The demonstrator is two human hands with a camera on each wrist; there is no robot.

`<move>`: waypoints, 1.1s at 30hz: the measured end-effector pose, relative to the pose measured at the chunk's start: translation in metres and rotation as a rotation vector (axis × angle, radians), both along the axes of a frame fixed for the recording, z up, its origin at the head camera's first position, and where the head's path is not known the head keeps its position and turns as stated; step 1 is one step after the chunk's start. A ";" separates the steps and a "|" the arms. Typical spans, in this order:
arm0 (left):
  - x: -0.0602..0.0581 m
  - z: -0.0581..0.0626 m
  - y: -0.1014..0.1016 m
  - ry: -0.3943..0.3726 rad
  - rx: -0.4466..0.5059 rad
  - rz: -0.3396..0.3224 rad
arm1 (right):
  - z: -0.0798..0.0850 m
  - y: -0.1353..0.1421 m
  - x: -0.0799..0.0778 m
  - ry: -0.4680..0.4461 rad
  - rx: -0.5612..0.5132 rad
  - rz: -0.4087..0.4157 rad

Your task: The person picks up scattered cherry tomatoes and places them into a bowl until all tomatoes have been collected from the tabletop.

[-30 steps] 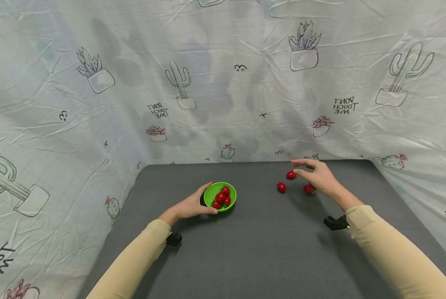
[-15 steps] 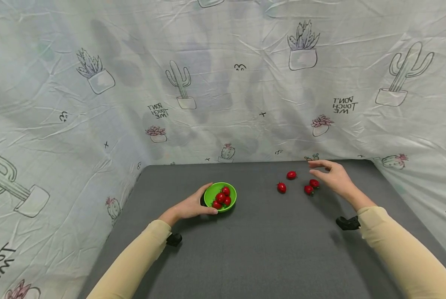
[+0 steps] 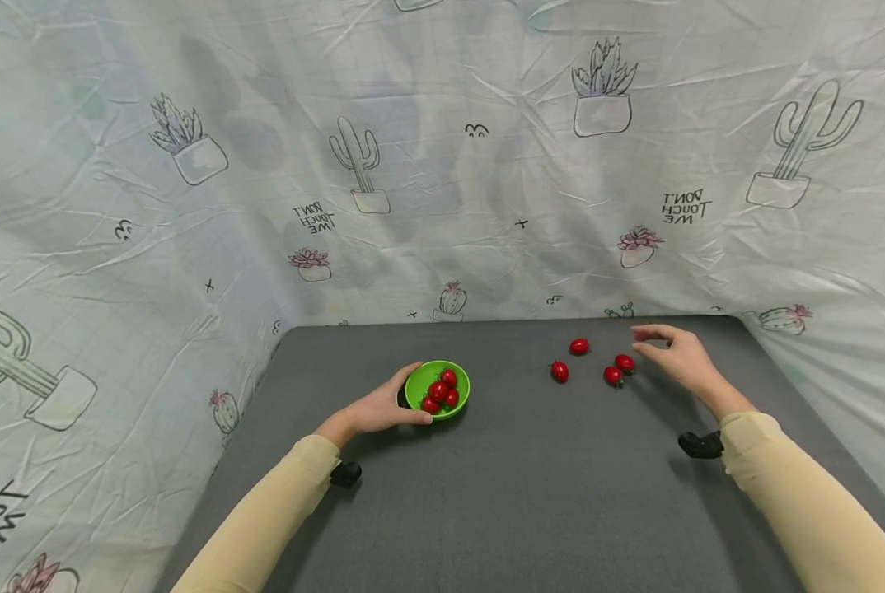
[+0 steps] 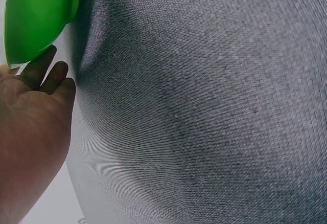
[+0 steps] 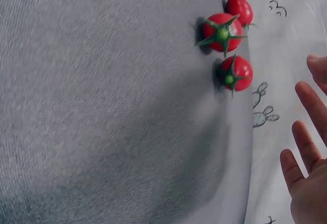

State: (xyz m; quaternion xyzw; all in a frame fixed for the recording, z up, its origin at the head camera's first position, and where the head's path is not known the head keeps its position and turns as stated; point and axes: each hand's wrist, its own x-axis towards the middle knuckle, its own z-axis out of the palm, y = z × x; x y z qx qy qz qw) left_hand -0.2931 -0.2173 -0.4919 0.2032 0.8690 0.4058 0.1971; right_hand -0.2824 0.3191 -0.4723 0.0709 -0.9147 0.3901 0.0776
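My left hand (image 3: 380, 408) holds a small green bowl (image 3: 419, 382) at its left side, thumb at the near rim and fingers at the far side. In the left wrist view the fingers touch the outside of the bowl (image 4: 38, 19). Several red cherry tomatoes (image 3: 438, 391) with green stems lie in it. My right hand (image 3: 681, 360) hovers over the table at the right, thumb and fingers apart, holding nothing. Just left of it are two cherry tomatoes side by side, the far one (image 3: 624, 363) and the near one (image 3: 613, 375).
Two more cherry tomatoes lie farther left on the grey table (image 3: 502, 478), one at the back (image 3: 579, 347) and one nearer (image 3: 559, 371). A pale cloth (image 3: 428, 165) printed with cacti hangs behind and beside the table. A black wrist device (image 3: 700, 445) sits under the right sleeve.
My right hand has moved rightward, away from above the loose cherry tomatoes, uncovering the pair beside it. My left hand and the bowl have stayed in place.
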 end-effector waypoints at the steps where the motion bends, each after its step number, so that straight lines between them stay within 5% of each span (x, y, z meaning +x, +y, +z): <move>1: 0.000 0.000 0.000 0.001 -0.002 0.001 | -0.001 0.001 0.000 -0.011 0.006 -0.001; 12: -0.001 0.000 0.000 0.009 -0.013 0.007 | -0.018 0.006 -0.005 -0.153 0.059 0.030; 33: -0.002 -0.001 0.000 -0.001 0.018 0.003 | -0.033 0.009 -0.012 -0.169 0.030 0.138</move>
